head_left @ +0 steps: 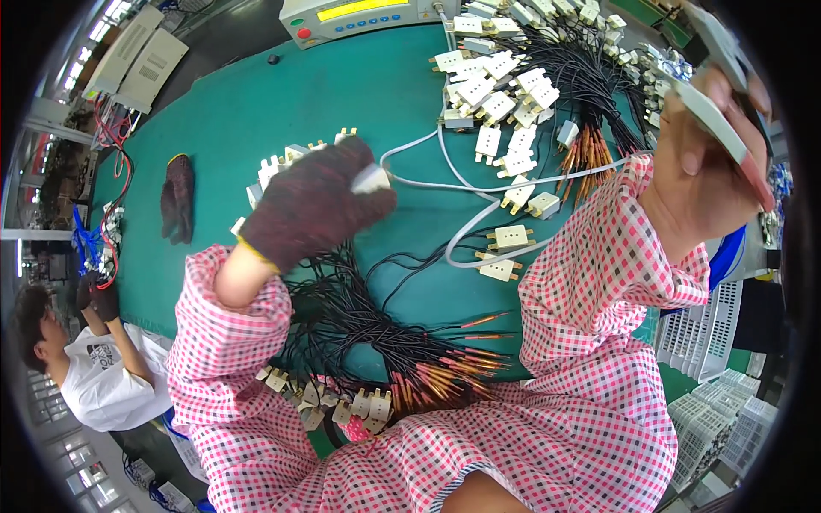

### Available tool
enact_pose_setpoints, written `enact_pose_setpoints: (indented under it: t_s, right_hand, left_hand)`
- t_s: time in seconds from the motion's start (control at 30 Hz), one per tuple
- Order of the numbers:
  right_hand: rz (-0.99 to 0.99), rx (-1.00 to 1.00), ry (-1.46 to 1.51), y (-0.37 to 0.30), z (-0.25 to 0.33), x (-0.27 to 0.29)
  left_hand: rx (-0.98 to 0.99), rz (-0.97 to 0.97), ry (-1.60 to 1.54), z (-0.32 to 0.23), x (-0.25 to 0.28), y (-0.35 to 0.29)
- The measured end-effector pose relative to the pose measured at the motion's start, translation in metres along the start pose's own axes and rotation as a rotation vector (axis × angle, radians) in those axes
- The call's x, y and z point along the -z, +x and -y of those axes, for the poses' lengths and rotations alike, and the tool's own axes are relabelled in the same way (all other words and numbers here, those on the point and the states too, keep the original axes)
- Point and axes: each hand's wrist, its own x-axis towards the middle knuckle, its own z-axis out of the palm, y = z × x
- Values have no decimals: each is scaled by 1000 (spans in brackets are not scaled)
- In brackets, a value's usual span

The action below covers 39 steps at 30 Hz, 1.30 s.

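My left hand (321, 201), in a dark knitted glove, is closed around a small white block-shaped connector (370, 179) over the middle of the table. A grey cable (419, 182) runs up close to that connector; whether it joins it is hidden. More white plugs (274, 167) with brass pins lie just behind the glove. My bare right hand (710, 145), raised at the far right, grips a flat whitish piece with a red end (714, 120); its kind is unclear. Below my left hand lies a bundle of black wires (359, 316) with copper-coloured ends (453, 372).
Many white plugs (496, 94) on black leads are heaped at the back right. A tester (359, 19) with buttons stands at the back edge. A spare dark glove (177, 198) lies on the green table (231, 111). A co-worker (103, 376) sits at left; white crates (718, 419) stand lower right.
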Motion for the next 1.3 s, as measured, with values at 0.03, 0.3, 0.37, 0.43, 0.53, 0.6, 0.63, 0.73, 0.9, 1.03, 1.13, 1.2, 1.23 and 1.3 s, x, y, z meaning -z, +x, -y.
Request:
enact_pose_setpoints:
  t_s: [0.03, 0.3, 0.37, 0.43, 0.53, 0.6, 0.63, 0.73, 0.9, 1.03, 1.13, 1.2, 1.23, 1.3]
  right_hand:
    - [-13, -6, -2, 0, -4, -8]
    - [425, -791, 47, -41, -82, -125]
    - [447, -763, 124, -63, -103, -144]
    - [440, -778, 183, -78, -115, -153]
    - [424, -829, 225, -91, -123, -159]
    - [313, -535, 263, -100, -136, -159]
    - [374, -526, 262, -98, -140, -153]
    - [408, -674, 318, -91, -130, -155]
    - [414, -619, 266, -95, -141, -155]
    - [473, -535, 198, -88, -139, -150]
    - [461, -478, 166, -90, -140, -151]
    - [468, -462, 124, -89, -140, -151]
    - [475, -446, 86, -88, -141, -152]
    - [451, -302, 57, -91, -152, -151]
  left_hand:
    - [260, 96, -352, -6, 11, -2]
    - [475, -425, -1718, 49, -7, -42]
    - [436, -504, -1735, 56, -15, -46]
    - [282, -636, -1657, 63, -32, -47]
    - [46, -633, -1569, 59, -36, -48]
    - [73, -677, -1731, 50, -36, -44]
    - [49, -737, -1586, 51, -38, -41]
    - [61, -796, -1559, 51, -38, -42]
    - [54, -751, -1638, 49, -38, -40]
    - [59, -789, -1572, 45, -40, -41]
    - [54, -767, -1460, 54, -44, -46]
    - [18, -739, -1370, 55, -44, -45]
    - [40, -750, -1413, 55, -44, -44]
    - [53, -753, -1447, 47, -40, -40]
